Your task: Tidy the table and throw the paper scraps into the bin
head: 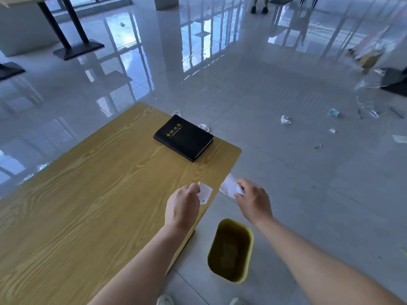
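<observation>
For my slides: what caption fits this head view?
Left hand and right hand each hold a paper scrap above the yellow bin.

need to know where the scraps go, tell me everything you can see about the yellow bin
The yellow bin is a small, open-topped waste bin, rounded-rectangular in outline and seemingly plastic, with a thin rim and no lid. It stands upright on the pale tiled floor, beside the near right edge of the wooden table, apart from it as far as can be seen. Its inside is shadowed; something pale and blurry seems to lie at the bottom. Neither hand touches it.
</observation>
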Motion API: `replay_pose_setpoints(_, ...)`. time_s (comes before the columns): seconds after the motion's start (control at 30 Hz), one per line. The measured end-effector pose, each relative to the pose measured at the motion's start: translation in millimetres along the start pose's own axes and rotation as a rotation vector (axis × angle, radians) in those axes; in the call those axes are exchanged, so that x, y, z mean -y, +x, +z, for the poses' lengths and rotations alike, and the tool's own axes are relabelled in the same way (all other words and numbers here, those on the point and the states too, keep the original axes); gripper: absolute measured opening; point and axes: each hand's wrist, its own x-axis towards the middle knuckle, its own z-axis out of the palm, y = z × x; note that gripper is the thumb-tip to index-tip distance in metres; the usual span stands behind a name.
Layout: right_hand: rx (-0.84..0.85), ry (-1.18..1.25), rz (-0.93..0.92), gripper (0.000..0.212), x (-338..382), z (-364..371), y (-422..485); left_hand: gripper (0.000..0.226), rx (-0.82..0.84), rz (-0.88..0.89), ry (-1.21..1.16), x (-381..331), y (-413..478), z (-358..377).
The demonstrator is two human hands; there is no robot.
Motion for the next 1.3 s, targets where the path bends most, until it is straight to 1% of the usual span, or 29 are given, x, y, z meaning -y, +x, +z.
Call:
replay_pose_setpoints(0.07,0.0,0.009,0.036,0.018,-18.4,-4.6,-6.3,0.016,0.019,0.085,0.005,-16.2,-10.6,12.0)
replay_pose_setpoints(0.13,0.011,0.021,0.083,0.017,-37.8,-4.8,-12.8,0.015,0.059,0.122,-0.003,-30.2,-20.7,28.7)
replay_pose_setpoints(0.23,0.061,0.028,0.173,0.019,-69.0,4.5,-23.0,0.014,0.133,0.059,-0.031,-41.0,-32.9,61.9)
replay_pose_setpoints(0.33,0.129,0.017,0.234,0.024,-101.4,22.8,-34.7,0.014,0.226,0.068,0.001,-41.7,-50.6,97.9)
replay_pose_setpoints(0.43,0.184,0.003,0.281,0.025,-130.5,46.8,-44.3,0.016,0.31,0.045,0.035,-35.1,-64.8,133.0)
replay_pose_setpoints(0.6,0.252,0.017,0.362,0.027,-172.4,98.1,-53.4,0.016,0.431,-0.044,0.044,-16.4,-75.9,198.3)
replay_pose_setpoints(0.67,0.3,0.014,0.401,0.026,-189.2,120.7,-54.4,0.016,0.454,-0.087,0.059,-8.4,-80.4,223.6)
replay_pose_setpoints(0.8,0.374,0.041,0.455,0.026,-222.1,167.0,-54.2,0.013,0.497,-0.052,0.135,9.5,-84.6,275.3)
replay_pose_setpoints(0.9,0.404,0.038,0.462,0.024,-246.2,206.6,-53.6,0.012,0.508,-0.054,0.128,25.7,-82.2,315.6)
replay_pose_setpoints(1.03,0.464,-0.011,0.435,0.025,-271.5,259.1,-55.9,0.019,0.532,-0.076,0.143,49.9,-79.7,369.6)
replay_pose_setpoints(1.17,0.465,-0.03,0.458,0.012,-289.2,298.6,-59.3,0.025,0.603,-0.09,0.172,72.3,-82.4,411.0)
replay_pose_setpoints(1.23,0.458,-0.014,0.472,0.013,-295.2,314.6,-57.1,0.023,0.599,-0.098,0.18,79.0,-84.2,427.6)
replay_pose_setpoints(1.3,0.487,0.01,0.495,0.02,-297.8,323.7,-54.1,0.019,0.599,-0.114,0.17,81.2,-84.9,438.5)
